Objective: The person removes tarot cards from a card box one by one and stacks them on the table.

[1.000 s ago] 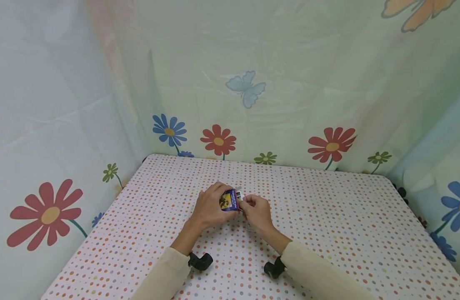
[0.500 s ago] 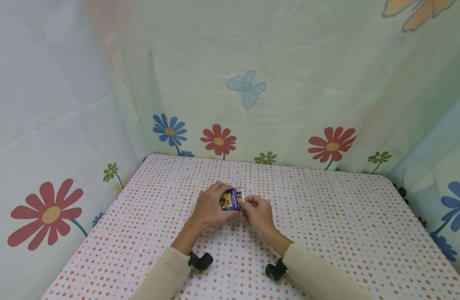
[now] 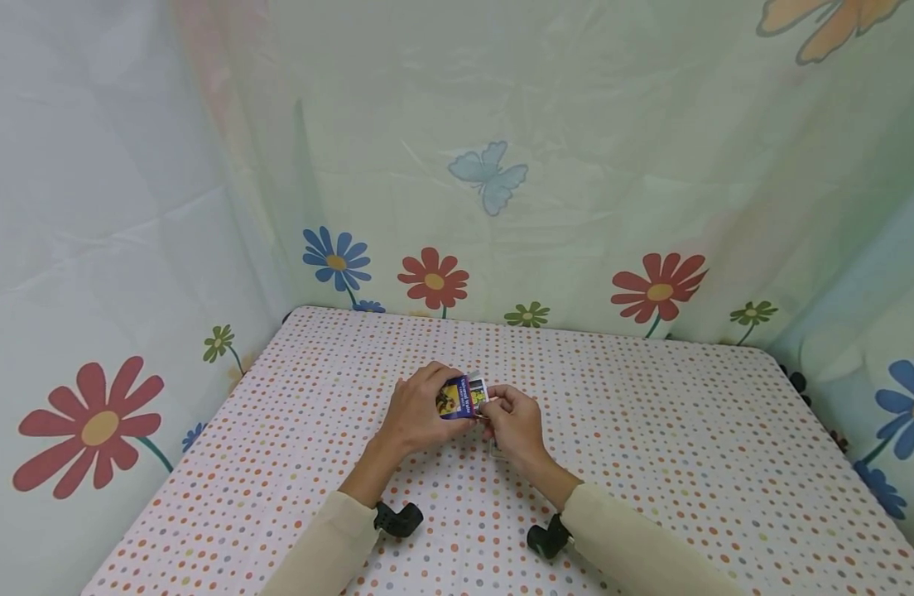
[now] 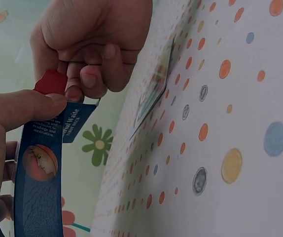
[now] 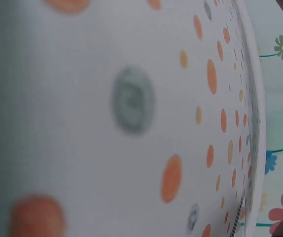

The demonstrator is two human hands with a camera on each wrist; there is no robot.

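Note:
My left hand grips a blue tarot deck box by its sides, above the table. The box's open end faces right, and tarot cards stick out of it. At that end my right hand pinches the cards' edge between thumb and curled fingers. In the left wrist view, a red flap shows at the box's mouth, beside the right fingers. A loose card lies on the table below the right hand, which partly covers it in the head view.
The table wears a white cloth with coloured dots. Behind it and at both sides hangs a pale curtain printed with flowers and butterflies. A black wrist camera sits on the left wrist, another camera on the right.
The cards have slid farther out of the box to the right, showing more of their faces. My right hand has shifted slightly right with them; the left hand stays in place.

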